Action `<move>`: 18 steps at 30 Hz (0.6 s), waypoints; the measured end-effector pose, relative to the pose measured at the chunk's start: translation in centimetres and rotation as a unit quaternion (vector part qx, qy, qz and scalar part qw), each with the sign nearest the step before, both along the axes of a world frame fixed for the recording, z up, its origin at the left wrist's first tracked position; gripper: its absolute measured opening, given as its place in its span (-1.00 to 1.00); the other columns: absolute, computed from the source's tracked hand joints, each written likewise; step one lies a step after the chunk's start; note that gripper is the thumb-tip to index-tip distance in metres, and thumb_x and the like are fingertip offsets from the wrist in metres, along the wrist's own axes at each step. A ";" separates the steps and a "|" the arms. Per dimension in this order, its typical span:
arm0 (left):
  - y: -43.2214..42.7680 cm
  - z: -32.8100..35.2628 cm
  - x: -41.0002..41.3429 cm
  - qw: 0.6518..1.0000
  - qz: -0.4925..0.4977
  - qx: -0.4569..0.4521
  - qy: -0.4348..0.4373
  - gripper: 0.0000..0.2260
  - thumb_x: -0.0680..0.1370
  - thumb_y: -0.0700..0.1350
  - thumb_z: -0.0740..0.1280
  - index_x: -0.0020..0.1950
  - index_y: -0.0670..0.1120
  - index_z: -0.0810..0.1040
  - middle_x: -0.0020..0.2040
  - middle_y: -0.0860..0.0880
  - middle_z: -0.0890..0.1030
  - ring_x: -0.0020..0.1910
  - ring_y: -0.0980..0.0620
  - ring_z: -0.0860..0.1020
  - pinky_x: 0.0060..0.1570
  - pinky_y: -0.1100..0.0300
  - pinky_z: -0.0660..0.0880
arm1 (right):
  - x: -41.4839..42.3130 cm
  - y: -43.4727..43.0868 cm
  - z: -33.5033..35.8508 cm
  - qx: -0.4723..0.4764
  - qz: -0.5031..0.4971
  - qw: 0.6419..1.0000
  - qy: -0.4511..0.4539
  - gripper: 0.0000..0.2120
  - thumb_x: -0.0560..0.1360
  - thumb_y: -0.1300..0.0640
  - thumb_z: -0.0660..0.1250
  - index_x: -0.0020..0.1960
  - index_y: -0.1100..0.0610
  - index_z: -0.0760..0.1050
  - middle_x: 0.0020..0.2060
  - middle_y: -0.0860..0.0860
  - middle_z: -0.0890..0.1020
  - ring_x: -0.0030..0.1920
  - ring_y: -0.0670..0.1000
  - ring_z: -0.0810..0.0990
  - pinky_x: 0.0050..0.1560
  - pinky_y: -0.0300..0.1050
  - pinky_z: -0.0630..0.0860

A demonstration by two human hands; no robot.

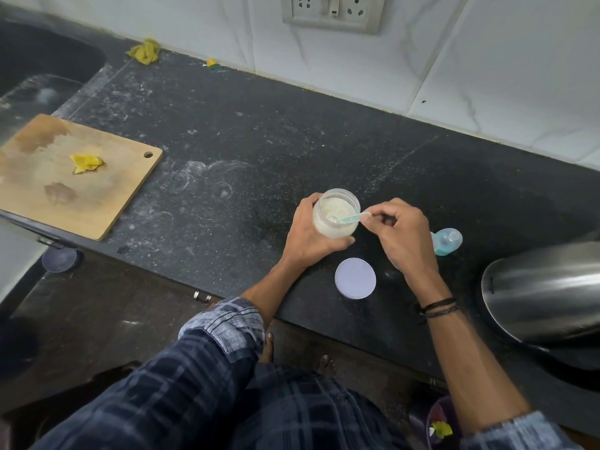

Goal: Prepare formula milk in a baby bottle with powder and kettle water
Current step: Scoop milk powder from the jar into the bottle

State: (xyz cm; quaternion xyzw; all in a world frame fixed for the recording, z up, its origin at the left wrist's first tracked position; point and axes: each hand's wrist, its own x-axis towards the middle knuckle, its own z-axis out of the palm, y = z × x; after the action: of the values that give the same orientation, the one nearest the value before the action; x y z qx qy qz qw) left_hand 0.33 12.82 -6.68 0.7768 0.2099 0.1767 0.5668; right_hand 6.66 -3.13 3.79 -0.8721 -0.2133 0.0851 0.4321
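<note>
A clear jar of white powder [334,227] stands open on the black counter [227,151]. My left hand [308,235] wraps around its side. My right hand [402,235] pinches the handle of a pale blue scoop [352,217], whose bowl dips into the powder. The jar's round white lid [355,278] lies flat on the counter in front of the jar. A blue bottle cap with the teat [448,241] lies on its side behind my right hand. The bottle itself is hidden. A steel kettle [545,290] stands at the right edge.
A wooden cutting board [48,190] with a yellow scrap [86,163] lies at the left, partly over the sink [39,69]. A yellow cloth [144,51] sits by the back wall. A socket plate [332,11] is on the tiled wall.
</note>
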 end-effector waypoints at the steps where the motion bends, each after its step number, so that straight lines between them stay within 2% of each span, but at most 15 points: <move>1: 0.0 0.0 0.0 1.000 0.000 -0.001 0.001 -0.17 0.14 0.02 0.72 0.34 0.02 0.44 0.26 0.04 0.55 0.29 -0.03 0.54 0.25 -0.12 0.53 | 0.0 0.0 0.0 0.000 0.004 1.000 -0.001 -0.95 0.51 0.22 0.52 -0.05 0.10 0.73 -0.18 0.00 0.62 -0.26 -0.06 0.53 -0.13 -0.14 0.47; 4: 0.1 -0.1 0.0 1.000 -0.003 -0.004 0.001 -0.17 0.15 0.02 0.72 0.34 0.01 0.44 0.26 0.03 0.55 0.29 -0.04 0.55 0.24 -0.12 0.53 | 0.1 0.0 0.1 -0.001 0.013 1.000 0.003 -0.94 0.50 0.24 0.53 -0.05 0.11 0.73 -0.24 -0.09 0.58 -0.29 -0.12 0.48 -0.17 -0.20 0.40; 8: 0.1 -0.1 -0.1 1.000 -0.004 -0.006 0.003 -0.16 0.15 0.03 0.71 0.35 0.00 0.44 0.26 0.01 0.55 0.29 -0.05 0.55 0.24 -0.13 0.53 | 0.3 0.1 0.1 0.008 0.006 1.000 0.019 -0.95 0.50 0.23 0.54 -0.05 0.12 0.74 -0.26 -0.15 0.59 -0.29 -0.15 0.51 -0.15 -0.22 0.41; 11: 0.1 -0.1 -0.1 1.000 -0.001 -0.005 0.003 -0.16 0.14 0.04 0.71 0.35 0.01 0.43 0.26 0.03 0.55 0.29 -0.03 0.55 0.25 -0.12 0.53 | 0.4 0.3 0.2 0.046 -0.027 0.998 0.035 -0.93 0.49 0.23 0.54 -0.08 0.08 0.75 -0.24 -0.13 0.64 -0.24 -0.13 0.57 -0.08 -0.16 0.50; 15: 0.2 -0.3 0.0 1.000 -0.001 -0.002 0.003 -0.17 0.14 0.04 0.71 0.34 0.03 0.44 0.25 0.05 0.56 0.28 -0.03 0.55 0.24 -0.12 0.53 | 0.0 0.4 -0.1 0.064 -0.073 0.995 0.037 -0.82 0.50 0.20 0.54 -0.15 -0.08 0.69 -0.20 -0.12 0.68 -0.19 -0.11 0.64 -0.06 -0.13 0.57; 18: 0.1 -0.3 0.1 1.000 -0.003 0.000 0.004 -0.17 0.14 0.04 0.71 0.34 0.02 0.44 0.25 0.04 0.56 0.28 -0.02 0.55 0.24 -0.12 0.53 | -0.7 0.1 -0.3 0.057 -0.079 0.995 0.027 -0.87 0.52 0.19 0.52 -0.10 -0.04 0.70 -0.18 -0.08 0.68 -0.17 -0.05 0.65 -0.06 -0.09 0.60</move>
State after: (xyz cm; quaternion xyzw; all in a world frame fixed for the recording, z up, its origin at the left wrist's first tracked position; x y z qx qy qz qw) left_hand 0.39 12.94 -7.00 0.7780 0.2098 0.1724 0.5666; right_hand 5.92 -3.08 3.50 -0.8573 -0.1361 0.0620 0.4926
